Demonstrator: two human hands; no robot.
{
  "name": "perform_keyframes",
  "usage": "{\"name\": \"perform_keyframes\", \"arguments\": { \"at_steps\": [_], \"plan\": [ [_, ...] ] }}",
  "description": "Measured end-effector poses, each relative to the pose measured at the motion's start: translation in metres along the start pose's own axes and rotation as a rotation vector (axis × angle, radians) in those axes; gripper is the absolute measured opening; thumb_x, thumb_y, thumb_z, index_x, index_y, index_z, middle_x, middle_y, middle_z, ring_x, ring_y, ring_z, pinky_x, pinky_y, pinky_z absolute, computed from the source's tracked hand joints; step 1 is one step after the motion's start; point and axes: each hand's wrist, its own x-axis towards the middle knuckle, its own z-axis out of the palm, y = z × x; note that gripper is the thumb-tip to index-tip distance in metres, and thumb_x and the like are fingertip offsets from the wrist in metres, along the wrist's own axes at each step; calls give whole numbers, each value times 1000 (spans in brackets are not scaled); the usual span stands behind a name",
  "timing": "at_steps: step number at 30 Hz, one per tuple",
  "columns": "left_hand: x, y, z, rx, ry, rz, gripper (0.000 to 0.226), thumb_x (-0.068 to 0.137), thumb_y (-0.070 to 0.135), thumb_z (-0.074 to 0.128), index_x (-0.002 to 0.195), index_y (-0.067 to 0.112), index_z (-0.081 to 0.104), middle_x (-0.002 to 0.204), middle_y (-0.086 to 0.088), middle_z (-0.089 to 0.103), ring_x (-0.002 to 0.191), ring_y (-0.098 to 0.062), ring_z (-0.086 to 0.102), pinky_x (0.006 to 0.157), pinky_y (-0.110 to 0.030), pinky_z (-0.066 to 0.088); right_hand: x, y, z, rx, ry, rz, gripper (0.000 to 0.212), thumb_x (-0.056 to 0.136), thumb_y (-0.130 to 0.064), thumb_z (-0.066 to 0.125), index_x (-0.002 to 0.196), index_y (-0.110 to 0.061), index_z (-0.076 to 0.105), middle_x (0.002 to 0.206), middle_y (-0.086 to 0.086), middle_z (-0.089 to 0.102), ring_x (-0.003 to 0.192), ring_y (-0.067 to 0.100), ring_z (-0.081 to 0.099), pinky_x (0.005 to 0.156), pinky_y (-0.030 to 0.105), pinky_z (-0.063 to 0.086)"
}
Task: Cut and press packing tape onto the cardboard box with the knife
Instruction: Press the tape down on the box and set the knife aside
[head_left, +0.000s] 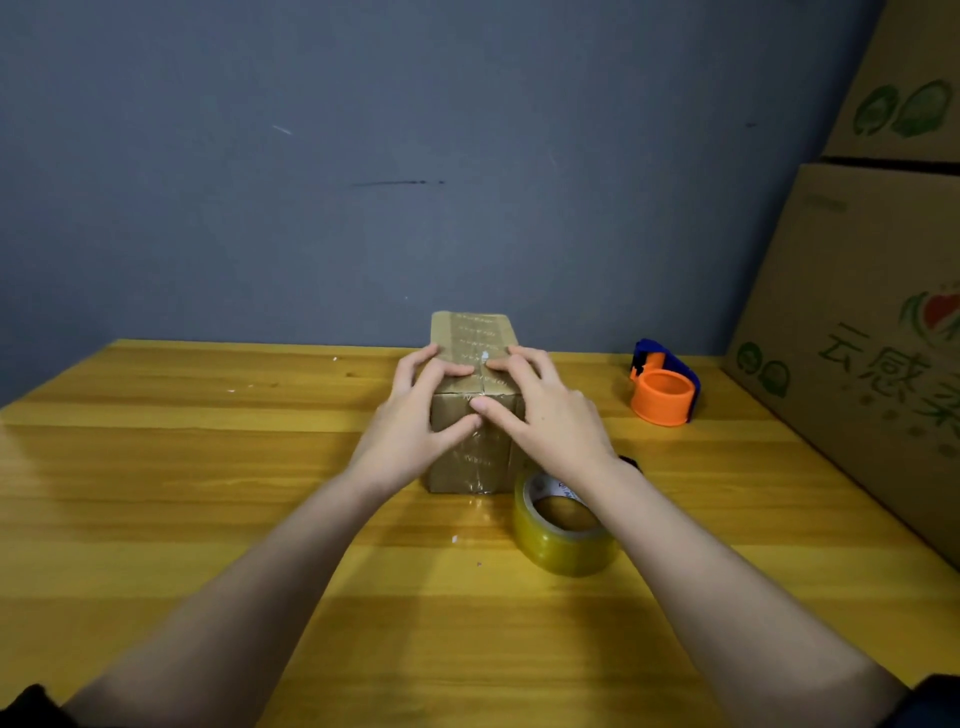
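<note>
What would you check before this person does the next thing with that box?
1. Both hands on the cardboard box: ok; left hand and right hand press its near top edge.
2. Tape lying flat on the box: cannot tell.
3. Knife within reach: cannot tell; none visible.
4. Tape roll nearby: ok; on the table under the right wrist.
5. Orange dispenser out of the way: ok.
</note>
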Motion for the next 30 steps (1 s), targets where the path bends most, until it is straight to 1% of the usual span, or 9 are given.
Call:
{"name": "perform_keyframes", "arguments": {
  "at_steps": [3, 7, 11, 16, 18, 20, 22, 25, 30],
  "plan": [
    [-1, -1, -1, 59, -30, 21, 64, 74, 37, 77, 129, 33, 46, 151, 5, 23, 131, -16, 45, 100, -34, 43, 1, 3, 0, -5, -18, -7, 59, 83, -69, 44, 132, -38, 37, 146, -11, 29, 102, 29, 63, 82, 41, 50],
    [-3, -5, 0, 157, -37, 68, 76, 69, 39, 80, 134, 30, 42, 152, 2, 20, 131, -19, 45, 98, -34, 46, 0, 7, 0, -89, -58, -51, 74, 74, -68, 58, 136, -38, 32, 150, -10, 24, 101, 29, 64, 80, 42, 50],
    [-3, -6, 0, 210, -40, 92, 81, 67, 43, 80, 136, 28, 39, 153, 0, 19, 131, -19, 46, 95, -34, 48, 0, 7, 0, -99, -60, -67, 80, 71, -66, 63, 138, -37, 30, 151, -10, 22, 103, 28, 63, 81, 41, 50],
    [-2, -5, -6, 235, -108, 99, 84, 67, 44, 80, 138, 30, 36, 154, 2, 17, 132, -20, 44, 98, -34, 46, 1, 11, -1, -116, -93, -96, 86, 69, -63, 68, 139, -37, 27, 152, -10, 18, 107, 28, 62, 84, 43, 50],
    [-2, -2, -9, 251, -94, 91, 74, 72, 54, 70, 135, 33, 39, 153, 5, 21, 131, -18, 44, 99, -34, 45, 0, 12, -2, -100, -93, -101, 79, 73, -64, 63, 139, -38, 27, 152, -12, 18, 109, 26, 61, 84, 42, 50],
    [-1, 2, -7, 209, -33, 89, 62, 76, 65, 51, 128, 32, 48, 150, 5, 33, 133, -17, 41, 105, -36, 41, 0, 14, -3, -11, -83, -77, 61, 83, -65, 47, 137, -42, 31, 151, -16, 21, 113, 21, 58, 85, 39, 48],
    [2, 4, -1, 133, 33, 100, 58, 80, 65, 39, 119, 27, 56, 143, 5, 45, 136, -16, 37, 111, -37, 35, -2, 14, -2, 138, -53, -30, 47, 90, -62, 34, 133, -45, 38, 149, -20, 26, 116, 14, 54, 88, 38, 45],
    [6, 1, 4, 87, 75, 107, 52, 84, 60, 40, 116, 25, 60, 140, 6, 52, 139, -15, 36, 113, -39, 33, 0, 14, -1, 146, -14, -32, 44, 92, -61, 30, 131, -45, 42, 146, -20, 31, 117, 14, 54, 89, 39, 46],
    [4, -12, -2, 145, 13, 183, 58, 82, 62, 42, 126, 27, 56, 144, 6, 47, 140, -16, 34, 115, -37, 30, 1, 20, -1, 42, -43, -103, 48, 90, -64, 31, 134, -46, 34, 148, -18, 26, 110, 20, 60, 84, 38, 49]
  ]
}}
